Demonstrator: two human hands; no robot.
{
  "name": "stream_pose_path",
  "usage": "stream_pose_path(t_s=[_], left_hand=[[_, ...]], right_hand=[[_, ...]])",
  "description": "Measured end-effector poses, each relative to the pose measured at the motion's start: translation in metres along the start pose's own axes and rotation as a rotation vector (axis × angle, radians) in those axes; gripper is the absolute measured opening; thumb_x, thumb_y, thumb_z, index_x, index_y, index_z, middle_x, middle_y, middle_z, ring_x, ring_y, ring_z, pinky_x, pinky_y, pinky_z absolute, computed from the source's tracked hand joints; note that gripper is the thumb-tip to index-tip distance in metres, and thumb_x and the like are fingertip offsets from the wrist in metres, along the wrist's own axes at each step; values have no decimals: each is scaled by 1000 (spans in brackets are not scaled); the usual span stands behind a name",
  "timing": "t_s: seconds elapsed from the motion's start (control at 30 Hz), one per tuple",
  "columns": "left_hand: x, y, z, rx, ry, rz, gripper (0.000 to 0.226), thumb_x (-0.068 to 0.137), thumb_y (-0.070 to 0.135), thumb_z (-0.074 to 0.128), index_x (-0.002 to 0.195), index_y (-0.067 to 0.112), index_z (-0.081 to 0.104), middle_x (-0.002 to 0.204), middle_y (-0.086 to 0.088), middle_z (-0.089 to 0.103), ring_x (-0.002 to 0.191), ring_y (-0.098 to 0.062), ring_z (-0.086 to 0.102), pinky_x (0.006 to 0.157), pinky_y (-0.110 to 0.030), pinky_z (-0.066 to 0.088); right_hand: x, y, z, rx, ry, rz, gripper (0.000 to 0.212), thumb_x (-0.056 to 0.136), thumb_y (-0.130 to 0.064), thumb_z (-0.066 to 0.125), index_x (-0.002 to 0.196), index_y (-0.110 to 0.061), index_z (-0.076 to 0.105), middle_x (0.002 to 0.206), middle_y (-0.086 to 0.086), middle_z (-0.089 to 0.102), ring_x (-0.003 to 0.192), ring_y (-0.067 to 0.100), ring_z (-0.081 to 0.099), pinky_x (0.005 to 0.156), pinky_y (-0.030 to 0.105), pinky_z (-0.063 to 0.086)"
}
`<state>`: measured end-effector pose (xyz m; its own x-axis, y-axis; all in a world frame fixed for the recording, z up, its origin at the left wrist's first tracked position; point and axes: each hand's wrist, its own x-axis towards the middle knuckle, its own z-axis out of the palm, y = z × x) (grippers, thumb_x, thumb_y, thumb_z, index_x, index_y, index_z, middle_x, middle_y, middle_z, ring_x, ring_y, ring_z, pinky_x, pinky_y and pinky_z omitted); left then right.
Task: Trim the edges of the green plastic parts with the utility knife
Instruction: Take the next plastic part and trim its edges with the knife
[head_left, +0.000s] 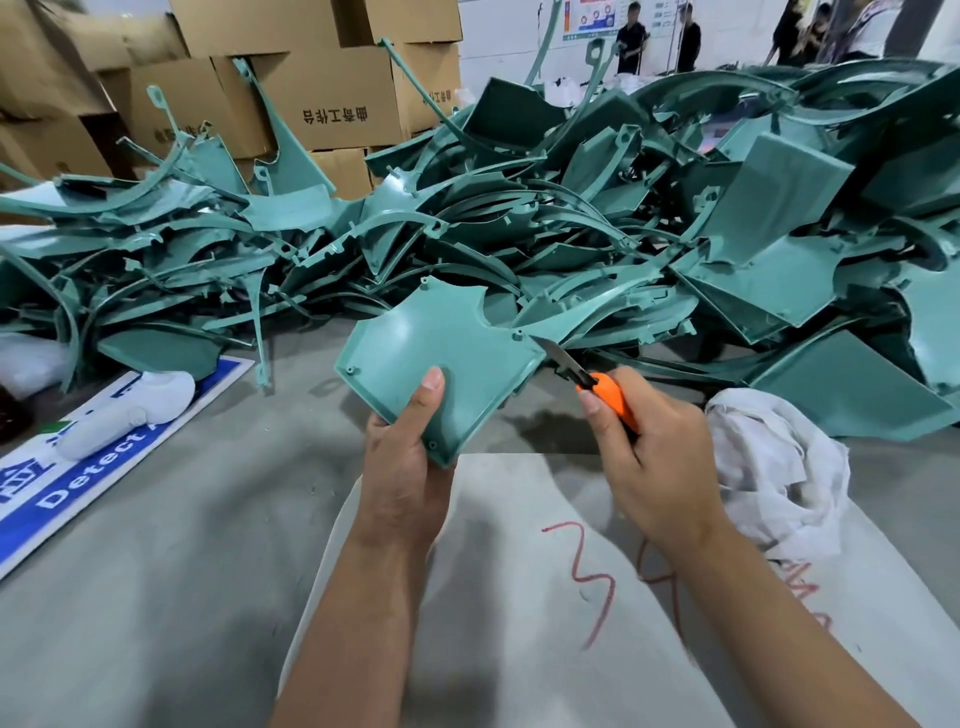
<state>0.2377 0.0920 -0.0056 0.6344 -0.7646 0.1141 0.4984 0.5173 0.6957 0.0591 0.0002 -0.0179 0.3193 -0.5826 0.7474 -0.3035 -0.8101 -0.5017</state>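
Green moulded plastic fills the far side of the grey work surface (182, 597): a heap of green plastic parts (571, 208) runs right across it, with a blue and white sign (47, 493) lying flat at the left edge. Nearer, the left hand (402, 467) grips one green panel (441, 358) by its lower corner, thumb laid up its face and fingers curled behind, holding it tilted above the surface. To its right, the right hand (657, 467) has its fingers wrapped round the orange utility knife (597, 384), blade out, the tip at the panel's right corner. Trimming of this piece looks to be under way or just starting. Next, the blade likely needs drawing along that right edge, away from the left thumb. White cloth (779, 467) is bunched at the right.
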Motion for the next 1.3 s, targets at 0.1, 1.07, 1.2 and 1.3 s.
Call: stream_pose_path(t_s=[0.1,1.07,1.2,1.3], left_hand=[[-3,-1,4,-1,-9,3,27,88,11,68,112,19,79,134,-14,67,127,-34,62,107,-55,49],[-6,-6,19,-185,156,-210,60,78,11,72,136,8,59,113,-10,59,59,-11,56,47,-15,47],[-6,-9,17,-158,155,-201,49,80,12,72,128,10,61,96,-7,64,55,-11,57,47,-15,46],[-6,-11,18,-151,154,-192,52,83,11,70,134,6,60,98,-8,65,53,-11,59,46,-17,48]], right_hand=[[-2,-4,1,23,16,-31,33,105,-35,54,79,-21,39,59,-12,36,52,14,37,52,30,26],[-1,-1,1,59,163,-38,17,104,-21,59,90,-27,52,67,-26,39,60,-3,44,57,11,29],[-5,-5,6,52,73,-134,15,103,-29,59,100,-15,65,82,-25,47,72,-5,45,70,6,34],[-6,-10,12,13,4,-167,21,105,-35,57,100,-16,65,81,-17,48,71,5,45,67,16,37]])
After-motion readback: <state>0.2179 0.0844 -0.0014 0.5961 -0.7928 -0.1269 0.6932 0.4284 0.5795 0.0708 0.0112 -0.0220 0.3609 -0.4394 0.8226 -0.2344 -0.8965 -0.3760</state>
